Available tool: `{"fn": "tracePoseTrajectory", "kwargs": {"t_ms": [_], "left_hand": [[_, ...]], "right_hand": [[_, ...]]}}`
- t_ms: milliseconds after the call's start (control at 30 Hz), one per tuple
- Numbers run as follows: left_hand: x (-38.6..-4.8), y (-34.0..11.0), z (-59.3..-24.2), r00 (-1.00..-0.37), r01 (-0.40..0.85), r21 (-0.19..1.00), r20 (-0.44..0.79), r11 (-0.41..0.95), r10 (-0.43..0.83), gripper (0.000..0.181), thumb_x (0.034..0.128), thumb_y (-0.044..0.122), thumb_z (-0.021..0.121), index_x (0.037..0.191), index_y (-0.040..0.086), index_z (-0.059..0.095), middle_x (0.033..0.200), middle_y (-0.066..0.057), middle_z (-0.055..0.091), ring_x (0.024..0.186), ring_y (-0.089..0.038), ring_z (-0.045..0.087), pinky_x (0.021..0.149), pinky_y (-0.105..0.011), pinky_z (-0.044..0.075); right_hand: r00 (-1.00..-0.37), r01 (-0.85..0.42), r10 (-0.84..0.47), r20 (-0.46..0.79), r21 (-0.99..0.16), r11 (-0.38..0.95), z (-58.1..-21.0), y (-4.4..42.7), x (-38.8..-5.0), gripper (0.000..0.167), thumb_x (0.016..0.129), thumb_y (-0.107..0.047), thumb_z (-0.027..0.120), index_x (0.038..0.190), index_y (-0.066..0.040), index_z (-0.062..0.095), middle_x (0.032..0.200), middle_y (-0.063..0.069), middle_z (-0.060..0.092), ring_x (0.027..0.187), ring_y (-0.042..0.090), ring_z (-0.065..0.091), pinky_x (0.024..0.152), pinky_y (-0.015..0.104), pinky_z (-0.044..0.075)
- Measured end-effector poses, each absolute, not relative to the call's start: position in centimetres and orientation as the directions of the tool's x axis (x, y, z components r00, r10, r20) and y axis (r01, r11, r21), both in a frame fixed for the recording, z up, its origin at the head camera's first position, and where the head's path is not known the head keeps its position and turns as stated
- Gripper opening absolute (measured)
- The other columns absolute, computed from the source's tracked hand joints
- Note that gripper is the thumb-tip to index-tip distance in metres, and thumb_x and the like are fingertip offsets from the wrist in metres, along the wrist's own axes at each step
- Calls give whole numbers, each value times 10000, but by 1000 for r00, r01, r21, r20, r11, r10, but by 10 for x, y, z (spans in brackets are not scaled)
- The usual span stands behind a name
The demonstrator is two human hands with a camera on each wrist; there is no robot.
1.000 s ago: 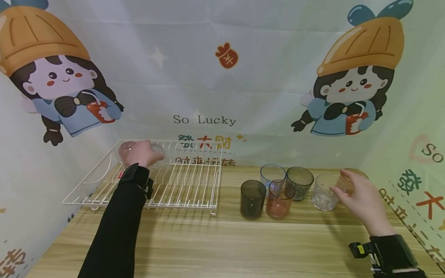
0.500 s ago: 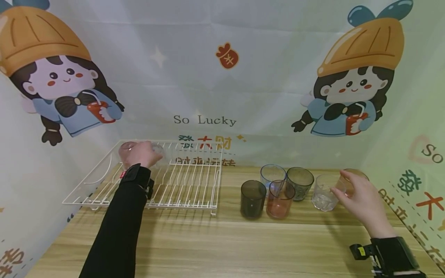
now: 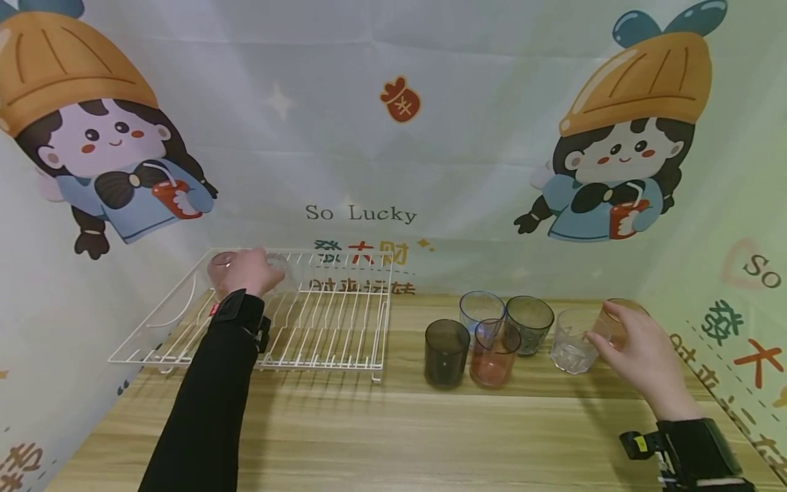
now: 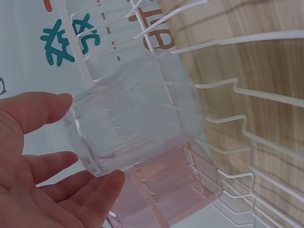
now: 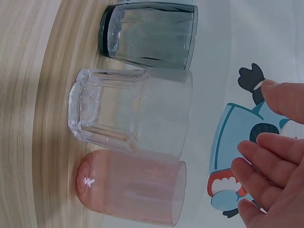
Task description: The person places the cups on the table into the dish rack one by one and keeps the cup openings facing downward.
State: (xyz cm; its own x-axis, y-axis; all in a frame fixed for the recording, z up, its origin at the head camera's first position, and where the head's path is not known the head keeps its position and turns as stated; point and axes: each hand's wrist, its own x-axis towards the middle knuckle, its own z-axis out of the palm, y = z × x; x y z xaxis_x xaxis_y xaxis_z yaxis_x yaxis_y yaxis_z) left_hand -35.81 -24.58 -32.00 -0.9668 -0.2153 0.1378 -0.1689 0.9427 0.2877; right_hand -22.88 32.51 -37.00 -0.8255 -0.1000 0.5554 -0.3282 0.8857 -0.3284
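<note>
An upside-down clear drinking glass (image 4: 137,114) stands in the white wire dish rack (image 3: 344,328). My left hand (image 3: 249,272) holds it at the base, thumb on one side and fingers on the other. Beside it in the rack is a pink glass (image 4: 166,185), partly hidden by the clear one. On the right, my right hand (image 3: 645,352) hovers with loosely extended fingers, holding nothing. Nearest to that hand are a faceted clear glass (image 5: 114,111) and a pinkish-amber glass (image 5: 133,187), both upright on the table and apart from the fingers in the right wrist view.
Several more glasses stand upright mid-table: a dark smoky one (image 3: 446,354), a reddish one (image 3: 494,355), a blue-rimmed one (image 3: 482,307) and a grey-green one (image 3: 530,324). A printed cloth (image 3: 369,150) hangs behind and beside the wooden table (image 3: 399,437).
</note>
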Motion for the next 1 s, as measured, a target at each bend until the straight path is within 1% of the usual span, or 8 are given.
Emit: {"fn": "tracePoseTrajectory", "kwargs": {"t_ms": [67,167,200,400,500,633,833,1000], "left_hand": [[-357,-245,-318,-964,-168,276,154,946,-216,223,838,243,474,787,38,547,766,-143,555,732,-335,477,772,-547,297],[-356,-244,-315,-965,-155,290,161,944,-208,174,809,207,442,751,52,499,737,-127,498,691,-325,459,706,-516,286],[-356,-244,-314,-964,-158,291,160,944,-211,169,801,203,436,740,55,487,733,-123,479,683,-320,452,689,-503,281],[-356,-242,-311,-968,-83,374,192,924,-165,241,829,176,476,943,-34,508,1050,-244,469,861,-368,409,672,-482,371],[-355,-239,-310,-963,-59,384,221,921,-154,351,840,182,527,1083,-71,505,1177,-297,452,942,-400,415,741,-522,416],[-355,-234,-309,-957,-56,355,247,933,-151,466,860,228,573,1201,-75,477,1220,-307,451,1009,-434,445,824,-571,435],[-357,-230,-309,-957,-50,319,255,946,-137,562,865,271,595,1275,-82,439,1243,-316,448,1093,-460,445,909,-592,416],[-357,-228,-310,-955,-36,305,270,952,-122,584,862,277,588,1293,-87,435,1246,-324,458,1102,-472,455,912,-593,415]], "right_hand": [[-824,-325,-101,557,-319,890,-370,325,-229,561,825,-155,712,1263,118,491,1214,343,522,1067,500,476,852,602,400],[-825,-319,-110,555,-295,901,-371,326,-230,566,805,-144,727,1251,121,500,1189,345,537,1030,496,500,827,598,418],[-826,-316,-115,552,-284,905,-371,326,-231,570,799,-147,732,1246,123,505,1155,340,556,954,471,533,778,574,439],[-832,-307,-148,535,-221,926,-376,325,-235,583,768,-164,757,1226,117,531,887,253,628,599,229,522,522,367,414],[-831,-321,-165,532,-216,922,-379,324,-236,586,759,-154,761,1222,120,531,894,258,627,617,253,549,531,385,449],[-827,-328,-173,535,-209,921,-382,323,-237,591,750,-149,770,1221,116,532,938,274,622,636,269,539,589,439,454],[-839,-321,-176,515,-208,924,-384,320,-237,601,763,-162,766,1248,94,521,950,255,619,614,215,505,624,435,438],[-849,-316,-177,497,-210,925,-386,319,-237,596,785,-167,746,1270,87,508,952,241,617,587,168,484,626,400,431]]}}
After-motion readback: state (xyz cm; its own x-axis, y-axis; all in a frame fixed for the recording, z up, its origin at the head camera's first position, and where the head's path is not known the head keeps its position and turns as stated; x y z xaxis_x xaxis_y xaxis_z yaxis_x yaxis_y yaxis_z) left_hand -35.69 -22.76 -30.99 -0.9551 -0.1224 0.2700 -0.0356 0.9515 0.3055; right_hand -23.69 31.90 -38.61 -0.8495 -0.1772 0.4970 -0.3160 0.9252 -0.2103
